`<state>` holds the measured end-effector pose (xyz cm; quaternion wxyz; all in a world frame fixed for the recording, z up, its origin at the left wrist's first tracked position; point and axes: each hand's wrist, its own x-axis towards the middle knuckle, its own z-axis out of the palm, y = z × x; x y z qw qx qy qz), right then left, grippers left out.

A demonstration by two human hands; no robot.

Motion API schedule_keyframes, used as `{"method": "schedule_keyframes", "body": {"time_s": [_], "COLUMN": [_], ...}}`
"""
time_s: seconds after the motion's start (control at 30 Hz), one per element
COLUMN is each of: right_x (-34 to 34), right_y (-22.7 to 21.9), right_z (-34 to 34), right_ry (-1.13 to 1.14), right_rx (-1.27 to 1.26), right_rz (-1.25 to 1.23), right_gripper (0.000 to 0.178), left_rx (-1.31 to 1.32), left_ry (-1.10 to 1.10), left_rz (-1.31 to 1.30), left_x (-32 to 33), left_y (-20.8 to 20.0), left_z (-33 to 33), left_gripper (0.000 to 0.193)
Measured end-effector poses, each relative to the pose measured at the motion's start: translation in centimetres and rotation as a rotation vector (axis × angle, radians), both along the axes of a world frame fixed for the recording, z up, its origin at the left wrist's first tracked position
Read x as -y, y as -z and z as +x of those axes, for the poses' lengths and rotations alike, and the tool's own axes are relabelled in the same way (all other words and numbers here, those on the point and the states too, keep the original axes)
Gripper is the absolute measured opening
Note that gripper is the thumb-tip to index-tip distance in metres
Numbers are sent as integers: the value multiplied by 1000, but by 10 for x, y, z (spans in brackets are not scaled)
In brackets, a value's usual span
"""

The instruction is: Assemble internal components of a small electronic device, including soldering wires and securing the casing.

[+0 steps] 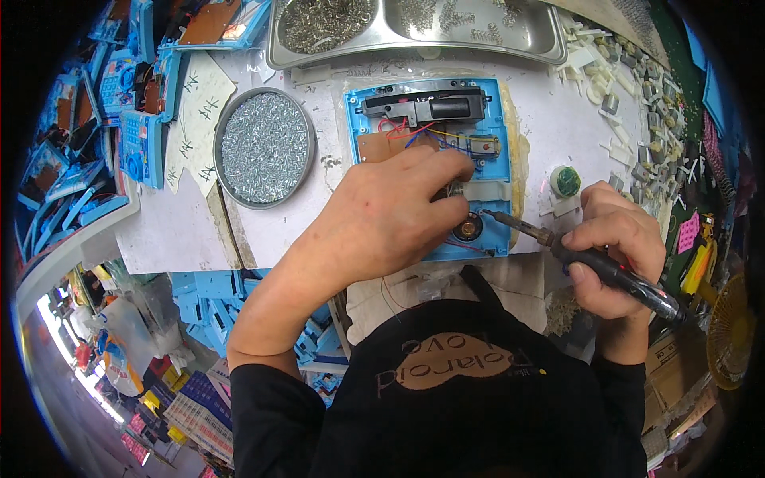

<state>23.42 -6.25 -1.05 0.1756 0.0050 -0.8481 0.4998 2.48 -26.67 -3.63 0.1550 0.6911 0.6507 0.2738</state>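
A light blue plastic housing point(498, 177) lies open on the table in front of me. Inside it are a black module point(452, 109), a brown board point(374, 146), red and blue wires, and a small round speaker point(468, 229). Bent over the housing's middle, my left hand point(390, 209) has its thumb and index finger pinched close together; what they hold is hidden. My right hand point(617, 247) grips the dark handle of a soldering iron point(594, 264). Its thin tip points left into the housing, just above the speaker and close to my left fingertips.
To the left stands a round dish point(307, 151) of small screws. A steel tray point(478, 49) with springs lies at the back. White plastic parts and small metal pieces point(629, 119) are strewn at right, near a green-topped jar point(565, 182). Blue housings point(143, 143) pile up far left.
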Motion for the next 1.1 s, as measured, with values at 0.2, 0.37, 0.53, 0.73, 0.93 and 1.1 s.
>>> {"method": "schedule_keyframes", "body": {"time_s": [0.2, 0.37, 0.53, 0.73, 0.93, 1.1], "right_x": [-3, -7, -15, -76, -85, -110], "right_y": [1, 1, -3, -8, -42, -64], "right_z": [2, 8, 32, 169, 245, 248], "right_ry": [-12, 28, 131, 510, 1415, 1431], "right_rx": [-31, -63, -25, -109, -203, -256], "right_rz": [-4, -36, -52, -131, 160, 257], "right_gripper": [23, 22, 26, 44, 11, 4], "left_rx": [13, 65, -13, -2, -41, 46], "left_ry": [20, -44, -30, -33, -114, -169], "left_rz": [31, 102, 100, 162, 260, 265], "left_x": [7, 17, 26, 34, 33, 31], "left_y": [-1, 6, 10, 8, 21, 21], "left_z": [-7, -3, -1, -7, 5, 19], "left_gripper": [32, 39, 39, 39, 38, 30]}}
